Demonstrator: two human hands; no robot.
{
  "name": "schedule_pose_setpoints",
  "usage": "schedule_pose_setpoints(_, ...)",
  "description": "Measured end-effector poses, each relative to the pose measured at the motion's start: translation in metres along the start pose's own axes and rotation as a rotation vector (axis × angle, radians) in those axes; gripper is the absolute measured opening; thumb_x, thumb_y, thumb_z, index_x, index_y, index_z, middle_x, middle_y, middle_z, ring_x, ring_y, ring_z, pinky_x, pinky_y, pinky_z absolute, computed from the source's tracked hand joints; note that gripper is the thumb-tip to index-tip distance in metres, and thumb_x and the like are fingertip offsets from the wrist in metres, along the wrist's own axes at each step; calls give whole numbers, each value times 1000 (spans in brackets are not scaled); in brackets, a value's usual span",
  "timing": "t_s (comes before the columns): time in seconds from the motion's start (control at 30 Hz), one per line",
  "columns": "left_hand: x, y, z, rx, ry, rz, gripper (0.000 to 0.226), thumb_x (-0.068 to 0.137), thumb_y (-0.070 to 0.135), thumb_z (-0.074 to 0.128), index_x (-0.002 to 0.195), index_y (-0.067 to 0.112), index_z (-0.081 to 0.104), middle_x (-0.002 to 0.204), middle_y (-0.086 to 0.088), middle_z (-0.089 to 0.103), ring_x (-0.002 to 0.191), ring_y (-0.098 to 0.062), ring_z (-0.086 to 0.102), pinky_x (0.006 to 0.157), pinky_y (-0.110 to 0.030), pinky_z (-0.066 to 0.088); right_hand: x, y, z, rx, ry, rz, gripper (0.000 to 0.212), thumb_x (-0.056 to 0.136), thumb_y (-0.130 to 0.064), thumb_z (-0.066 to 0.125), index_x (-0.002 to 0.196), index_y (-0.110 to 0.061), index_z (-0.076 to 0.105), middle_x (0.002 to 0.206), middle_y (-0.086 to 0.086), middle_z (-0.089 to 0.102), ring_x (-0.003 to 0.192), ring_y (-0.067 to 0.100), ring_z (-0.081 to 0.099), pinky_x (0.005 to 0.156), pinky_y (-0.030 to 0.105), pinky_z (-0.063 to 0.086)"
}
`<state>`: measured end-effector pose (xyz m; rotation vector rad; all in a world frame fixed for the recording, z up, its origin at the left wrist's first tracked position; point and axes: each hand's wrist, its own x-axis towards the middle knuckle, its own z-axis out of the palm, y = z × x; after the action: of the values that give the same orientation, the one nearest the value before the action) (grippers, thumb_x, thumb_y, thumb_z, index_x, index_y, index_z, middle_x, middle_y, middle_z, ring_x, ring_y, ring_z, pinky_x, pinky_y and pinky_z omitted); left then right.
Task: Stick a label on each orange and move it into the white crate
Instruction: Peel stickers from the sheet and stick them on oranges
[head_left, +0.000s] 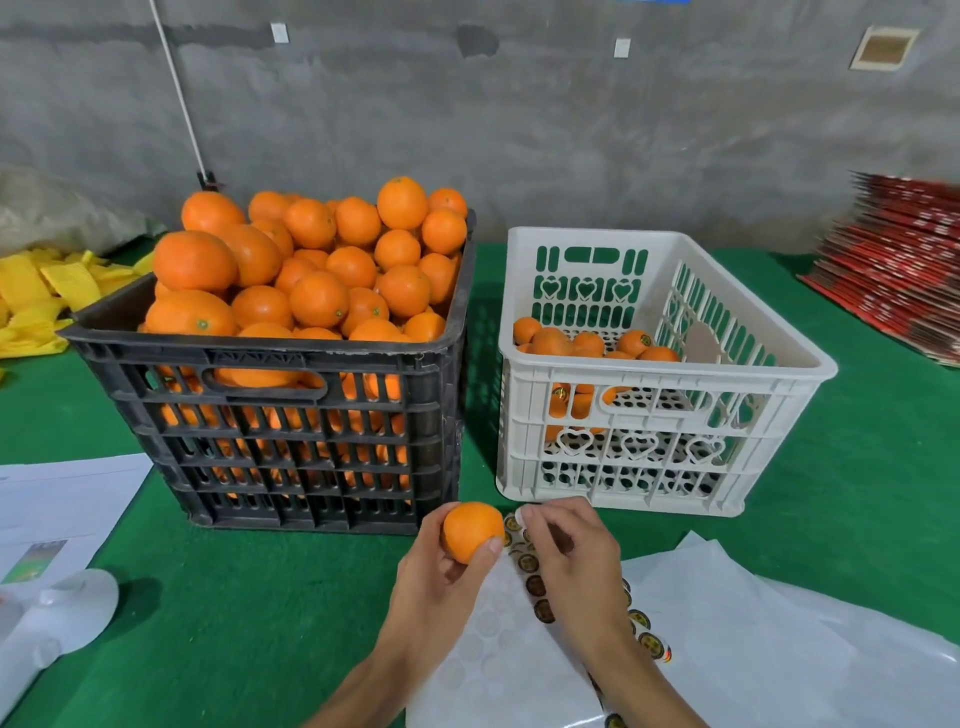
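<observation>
I see the left hand (441, 566) cupping the orange (471, 531) — the right hand (569, 558), just beside it, pinches a label (515, 521) — white crate (670, 374) lies ahead, rightward.

Unlabelled orange (470, 530) above label sheet (540, 592); white crate (670, 364) upright, few labelled oranges (587, 344) at bottom.

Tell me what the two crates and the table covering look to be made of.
Black crate: moulded plastic, matte and scuffed, with slotted ribbed walls. White crate: glossy moulded plastic, with heart-shaped cut-outs. Table covering: probably green felt or similar cloth, judging by its fuzzy, non-reflective surface.
</observation>
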<state>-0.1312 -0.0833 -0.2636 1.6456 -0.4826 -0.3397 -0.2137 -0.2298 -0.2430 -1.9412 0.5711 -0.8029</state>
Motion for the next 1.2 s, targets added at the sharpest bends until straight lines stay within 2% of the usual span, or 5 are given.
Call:
schedule_pose_setpoints(0.4, 6, 55, 15, 208, 126, 406, 58, 90, 34, 79, 140, 44, 51, 138, 25, 53, 122, 9, 56, 94, -19, 53, -15, -66, -5, -188, -41, -123, 89, 80, -92, 41, 147, -34, 49, 135, -23, 55, 119, 0, 57, 97, 23, 51)
schedule_pose_setpoints(0.57, 37, 136, 10, 330, -88, 557, 77, 97, 19, 76, 159, 36, 34, 154, 32, 33, 132, 2, 52, 107, -19, 49, 44, -117, -41, -176, 106, -263, 64, 88, -67, 66, 138, -28, 57, 100, -11, 71, 84, 3, 68, 74, 27, 58)
schedule_pose_setpoints(0.7, 78, 207, -23, 550, 46, 806, 44, 101, 22, 68, 143, 24, 57, 145, 12, 53, 126, -9, 57, 106, -32, 51, 98, -141, -59, -131, 152, -339, 54, 101, -30, 65, 151, -20, 47, 151, 4, 51, 130, 18, 58, 106, 36, 51)
schedule_pose_setpoints(0.97, 186, 239, -120, 1343, 122, -148, 43, 107, 35, 54, 145, 15, 52, 151, -18, 49, 144, -40, 38, 121, -53, 28, 102, -122, -53, -238, 138, -396, 39, 107, -21, 52, 145, -19, 56, 170, -7, 14, 154, 3, 17, 120, 11, 19)
schedule_pose_setpoints(1.2, 171, 232, -124, 949, 319, 263, 56, 90, 35, 81, 140, 16, 63, 130, -20, 67, 127, -40, 57, 107, -49, 44, 87, -109, -39, -139, 150, -412, 30, 104, -16, 57, 132, -16, 67, 161, -7, 38, 148, 7, 34, 117, 44, 41)
